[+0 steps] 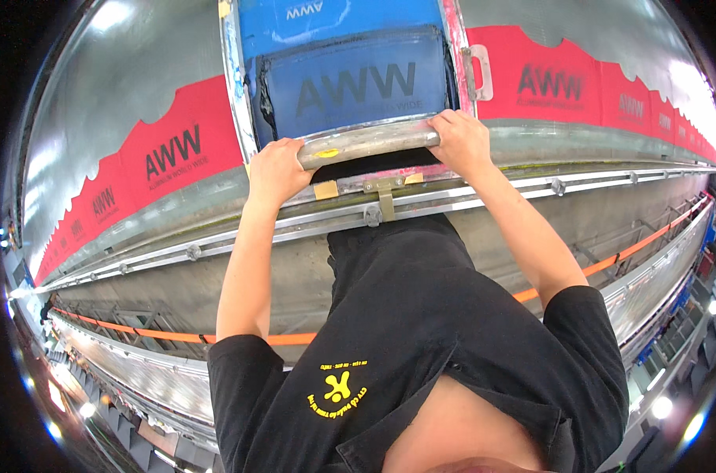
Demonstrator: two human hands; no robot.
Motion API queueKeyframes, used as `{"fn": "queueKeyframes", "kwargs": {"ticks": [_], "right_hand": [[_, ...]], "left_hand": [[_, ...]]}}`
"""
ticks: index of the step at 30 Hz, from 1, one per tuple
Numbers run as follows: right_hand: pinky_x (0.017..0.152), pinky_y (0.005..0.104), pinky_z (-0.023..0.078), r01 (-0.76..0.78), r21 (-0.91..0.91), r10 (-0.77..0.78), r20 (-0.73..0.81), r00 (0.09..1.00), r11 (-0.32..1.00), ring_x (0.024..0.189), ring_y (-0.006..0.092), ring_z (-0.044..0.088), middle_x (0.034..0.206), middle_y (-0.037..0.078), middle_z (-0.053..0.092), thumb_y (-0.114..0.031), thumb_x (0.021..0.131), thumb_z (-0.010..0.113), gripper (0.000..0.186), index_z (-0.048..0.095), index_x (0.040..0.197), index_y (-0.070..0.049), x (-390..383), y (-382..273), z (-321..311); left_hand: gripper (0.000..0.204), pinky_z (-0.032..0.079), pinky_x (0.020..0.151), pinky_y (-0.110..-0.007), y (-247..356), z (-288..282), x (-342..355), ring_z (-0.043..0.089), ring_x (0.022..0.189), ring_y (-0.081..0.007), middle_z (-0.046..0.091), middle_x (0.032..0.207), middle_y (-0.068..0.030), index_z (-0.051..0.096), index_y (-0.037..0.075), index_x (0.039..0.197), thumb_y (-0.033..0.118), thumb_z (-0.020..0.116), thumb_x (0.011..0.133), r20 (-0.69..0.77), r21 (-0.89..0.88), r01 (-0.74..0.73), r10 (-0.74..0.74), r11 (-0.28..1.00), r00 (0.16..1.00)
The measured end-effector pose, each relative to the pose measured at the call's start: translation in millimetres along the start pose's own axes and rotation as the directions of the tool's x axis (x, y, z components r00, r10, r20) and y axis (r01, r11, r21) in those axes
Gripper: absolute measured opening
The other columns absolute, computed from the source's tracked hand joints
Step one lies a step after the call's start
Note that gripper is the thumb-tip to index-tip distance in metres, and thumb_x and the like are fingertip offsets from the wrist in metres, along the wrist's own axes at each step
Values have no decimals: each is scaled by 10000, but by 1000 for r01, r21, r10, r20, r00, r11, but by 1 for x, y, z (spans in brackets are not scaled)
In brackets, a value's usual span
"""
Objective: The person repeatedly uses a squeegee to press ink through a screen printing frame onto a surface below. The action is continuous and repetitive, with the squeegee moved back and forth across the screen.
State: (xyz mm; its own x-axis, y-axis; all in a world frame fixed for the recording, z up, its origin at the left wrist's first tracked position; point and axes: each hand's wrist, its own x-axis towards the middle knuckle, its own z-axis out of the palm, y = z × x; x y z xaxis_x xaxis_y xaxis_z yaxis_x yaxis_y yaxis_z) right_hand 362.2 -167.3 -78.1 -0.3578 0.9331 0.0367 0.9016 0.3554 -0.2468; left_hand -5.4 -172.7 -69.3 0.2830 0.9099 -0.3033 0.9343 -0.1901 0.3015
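Observation:
Near the top centre of the head view, my left hand (280,172) and my right hand (461,143) are wrapped round opposite ends of a pale cylindrical bar (370,137). The bar runs along the near edge of a metal-sided frame with a blue screen (346,43), which bears large dark lettering and worn black edges. A pale loop handle (482,72) sticks out from the frame’s right side. Below the bar are yellowish tape patches (325,191) and a metal bracket (386,203).
A long grey surface (121,47) with red, jagged-edged printed bands (176,154) stretches to both sides. A metal rail (500,195) with clamp fittings crosses in front of my body. An orange strip (153,333) runs lower down, beside metal framework. Lights show at the rim.

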Motion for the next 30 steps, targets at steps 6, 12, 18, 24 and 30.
{"fn": "queueKeyframes", "kwargs": {"ticks": [6, 12, 18, 24, 30], "right_hand": [[743, 492, 586, -49, -85, 63, 166, 984, 995, 861, 343, 746, 851, 109, 746, -611, 807, 809, 493, 761, 895, -129, 112, 26, -54], [761, 484, 595, -116, -167, 137, 115, 984, 979, 884, 338, 757, 844, 100, 762, -674, 782, 805, 536, 794, 952, -166, 211, 53, -20], [781, 461, 596, -215, -173, 236, 105, 966, 961, 908, 285, 758, 943, 46, 774, -680, 799, 800, 518, 817, 1003, -204, 199, 56, 4], [737, 440, 588, -100, -93, 99, -21, 995, 991, 891, 268, 737, 893, 11, 726, -358, 744, 870, 266, 798, 948, -204, 68, 40, 26], [695, 404, 575, 11, 1, -11, -142, 990, 1000, 805, 261, 708, 816, 19, 667, -178, 665, 836, 200, 750, 844, -153, -55, 12, 12]], "left_hand": [[562, 609, 849, -514, 1, -103, 95, 758, 915, -409, 778, 897, -202, 824, 69, 962, 618, 732, 884, 230, 62, 33, -46, 998, 972], [584, 605, 876, -501, -49, -94, 204, 753, 968, -404, 788, 975, -187, 827, 82, 987, 645, 735, 859, 113, 170, -14, -6, 985, 994], [514, 591, 917, -485, -42, -64, 201, 753, 1016, -360, 800, 1011, -130, 823, 151, 1087, 597, 754, 840, 31, 157, 26, -31, 987, 999], [482, 577, 876, -478, -3, -5, 82, 730, 1021, -358, 777, 1059, -116, 787, 133, 1102, 525, 809, 822, -14, 68, 86, -85, 994, 996], [523, 571, 917, -462, 34, 35, -39, 717, 1087, -327, 763, 1112, -106, 772, 113, 1129, 492, 862, 780, -61, 21, 32, -30, 999, 998]]}}
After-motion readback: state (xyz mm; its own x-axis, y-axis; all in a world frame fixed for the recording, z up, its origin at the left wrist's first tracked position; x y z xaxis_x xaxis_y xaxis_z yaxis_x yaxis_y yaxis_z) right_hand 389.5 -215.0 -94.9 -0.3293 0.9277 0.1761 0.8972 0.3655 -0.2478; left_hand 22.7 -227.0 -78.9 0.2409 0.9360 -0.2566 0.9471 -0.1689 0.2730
